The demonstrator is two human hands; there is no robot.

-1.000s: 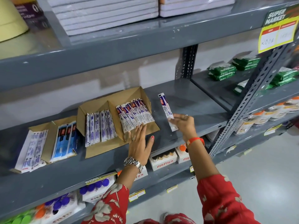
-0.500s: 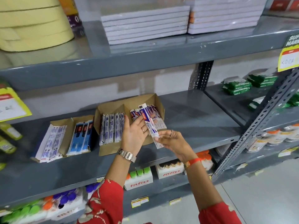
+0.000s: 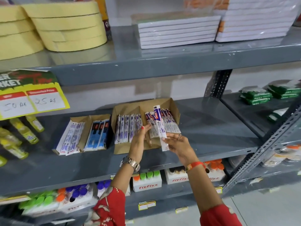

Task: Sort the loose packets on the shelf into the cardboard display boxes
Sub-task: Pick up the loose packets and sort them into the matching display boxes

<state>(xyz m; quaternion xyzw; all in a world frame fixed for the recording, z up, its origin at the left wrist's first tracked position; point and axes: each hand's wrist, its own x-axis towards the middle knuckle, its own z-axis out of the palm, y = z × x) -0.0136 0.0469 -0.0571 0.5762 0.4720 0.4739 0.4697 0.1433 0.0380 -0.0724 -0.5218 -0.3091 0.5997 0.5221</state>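
A long white packet with a blue and red top [image 3: 160, 124] stands nearly upright over the right compartment of the brown cardboard display box [image 3: 175, 106]. My right hand [image 3: 176, 142] pinches its lower end. My left hand [image 3: 140, 137] rests at the box's front, fingers against the lower ends of the packets in the right compartment [image 3: 169, 121]. The left compartment holds white and purple packets [image 3: 127, 126]. A second cardboard box [image 3: 88, 119] to the left holds white packets and blue packets.
The grey shelf [image 3: 211, 124] runs right of the box to a perforated upright [image 3: 267, 149]. Green packs [image 3: 255, 97] lie on the neighbouring shelf. Yellow bottles [image 3: 24, 132] stand far left under a yellow price sign [image 3: 31, 98]. Fitfizz boxes [image 3: 146, 183] fill the shelf below.
My right hand carried the loose packet from the bare shelf leftward over the box's right compartment. My left hand moved up to the packets there. The view shifted left.
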